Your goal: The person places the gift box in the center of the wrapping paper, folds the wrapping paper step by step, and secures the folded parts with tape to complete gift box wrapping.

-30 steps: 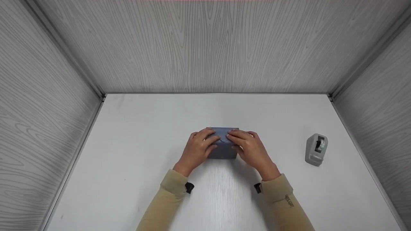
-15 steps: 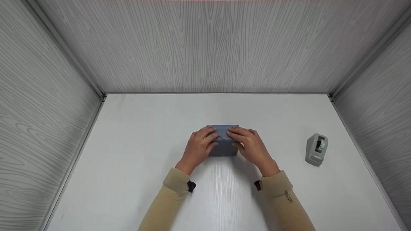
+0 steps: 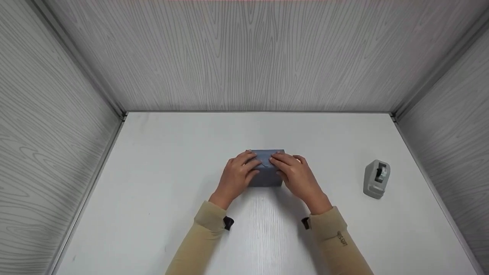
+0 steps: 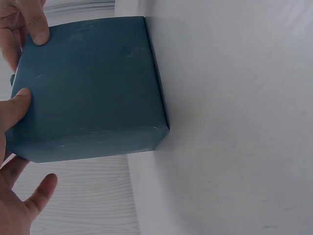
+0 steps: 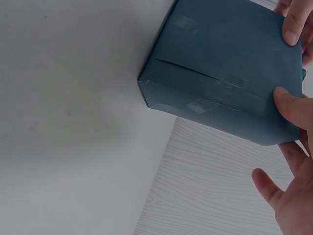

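Note:
A blue-grey box (image 3: 269,177) stands on the white table, held at its top from both sides. My left hand (image 3: 233,177) grips the left end, thumb on the near face and fingers over the top. The right hand (image 3: 301,179) mirrors it at the right end. Between the fingertips lies a flap (image 3: 264,158) with a pointed edge. In the left wrist view, the near face of the box (image 4: 93,83) looks smooth and lightly scuffed. Clear tape (image 5: 198,105) shows on the box in the right wrist view, beside a long seam. The far side is hidden.
A grey tape dispenser (image 3: 376,179) with a roll in it stands at the right of the table (image 3: 172,152). Grey wood-grain panels (image 3: 248,57) enclose the table at the back, left and right.
The box and both hands have shifted very slightly away from the person over the last second. The grip looks the same throughout, and the tape dispenser stays in place.

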Tool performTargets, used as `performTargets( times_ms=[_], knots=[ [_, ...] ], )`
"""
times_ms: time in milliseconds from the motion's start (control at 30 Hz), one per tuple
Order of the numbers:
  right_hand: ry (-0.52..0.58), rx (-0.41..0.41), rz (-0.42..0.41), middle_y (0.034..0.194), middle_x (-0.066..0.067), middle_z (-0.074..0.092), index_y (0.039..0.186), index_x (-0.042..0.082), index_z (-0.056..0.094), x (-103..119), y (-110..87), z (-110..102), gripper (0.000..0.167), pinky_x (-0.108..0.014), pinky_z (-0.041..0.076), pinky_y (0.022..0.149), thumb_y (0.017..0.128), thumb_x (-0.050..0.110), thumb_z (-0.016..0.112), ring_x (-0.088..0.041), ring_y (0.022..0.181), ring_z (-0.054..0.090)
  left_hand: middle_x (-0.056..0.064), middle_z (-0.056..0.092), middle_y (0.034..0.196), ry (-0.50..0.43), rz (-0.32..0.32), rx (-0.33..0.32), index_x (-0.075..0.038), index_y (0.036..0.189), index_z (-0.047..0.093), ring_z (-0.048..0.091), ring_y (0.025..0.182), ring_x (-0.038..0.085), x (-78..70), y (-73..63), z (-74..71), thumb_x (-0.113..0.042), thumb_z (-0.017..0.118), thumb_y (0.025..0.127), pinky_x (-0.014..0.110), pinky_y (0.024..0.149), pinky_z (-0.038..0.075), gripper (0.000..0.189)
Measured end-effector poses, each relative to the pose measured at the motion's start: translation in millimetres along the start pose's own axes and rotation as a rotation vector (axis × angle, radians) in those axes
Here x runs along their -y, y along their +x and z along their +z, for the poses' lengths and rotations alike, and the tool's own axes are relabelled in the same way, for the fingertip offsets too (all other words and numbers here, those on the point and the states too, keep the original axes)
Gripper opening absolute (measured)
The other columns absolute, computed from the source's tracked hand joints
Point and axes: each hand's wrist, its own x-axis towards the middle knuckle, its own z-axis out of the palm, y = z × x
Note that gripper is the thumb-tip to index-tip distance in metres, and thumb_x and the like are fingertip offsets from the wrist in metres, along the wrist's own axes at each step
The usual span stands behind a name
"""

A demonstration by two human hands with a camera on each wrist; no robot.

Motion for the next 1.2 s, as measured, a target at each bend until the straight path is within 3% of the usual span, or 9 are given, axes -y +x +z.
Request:
performTargets(
  times_ms=[367,567,700,833,1000,1200],
  knots=[
    [-0.051,0.021,0.006,0.139,-0.007,0.053,0.135,0.008,0.058,4,-1.5,4,0.048,-0.052,0.041,0.099,0.089,0.003,0.07,-0.028,0.128,0.05,0.006,0.06,0.13,-0.003,-0.012,0.015,-0.014,0.117,0.072,0.05,0.128,0.024,0.2,0.7,0.3,-0.021,0.075,0.088,0.046,0.093,0.046,0.03],
    [0.088,-0.014,0.049,0.143,-0.011,0.047,0.14,0.008,0.049,3,-7.8,3,0.056,-0.051,0.038,0.102,0.088,0.004,0.072,-0.029,0.129,0.047,0.006,0.06,0.131,-0.011,-0.01,0.023,-0.015,0.119,0.071,0.049,0.13,0.024,-0.5,0.1,-2.4,-0.026,0.07,0.092,0.047,0.093,0.046,0.029],
    [0.237,-0.078,0.148,0.141,-0.011,0.045,0.14,0.008,0.046,-2,-17.7,-1,0.056,-0.051,0.041,0.099,0.09,0.008,0.072,-0.029,0.125,0.049,0.006,0.06,0.131,-0.031,-0.009,0.014,-0.015,0.118,0.072,0.049,0.13,0.024,0.2,0.6,-2.4,-0.025,0.071,0.092,0.047,0.093,0.046,0.029],
    [0.341,-0.092,0.299,0.139,-0.012,0.044,0.141,0.007,0.042,-14,-34.2,-9,0.055,-0.049,0.039,0.103,0.093,0.012,0.069,-0.027,0.129,0.045,0.006,0.06,0.13,-0.04,-0.012,0.012,-0.015,0.118,0.072,0.049,0.13,0.025,0.8,1.3,-1.8,-0.025,0.071,0.092,0.047,0.094,0.046,0.028],
    [0.409,-0.069,0.479,0.138,-0.02,0.044,0.145,0.004,0.037,-32,-58.7,-24,0.059,-0.054,0.04,0.1,0.095,0.017,0.066,-0.033,0.129,0.043,0.006,0.06,0.13,-0.036,-0.016,0.017,-0.015,0.118,0.071,0.048,0.13,0.025,1.0,2.5,-1.8,-0.025,0.071,0.091,0.047,0.094,0.046,0.029],
    [0.409,-0.05,0.657,0.134,-0.027,0.043,0.146,0.0,0.034,-58,-88.1,-42,0.059,-0.059,0.042,0.093,0.098,0.02,0.062,-0.043,0.124,0.046,0.005,0.06,0.13,-0.028,-0.035,0.025,-0.015,0.118,0.071,0.049,0.129,0.025,-0.5,-0.1,-1.2,-0.024,0.072,0.091,0.047,0.094,0.046,0.029]
  ],
)
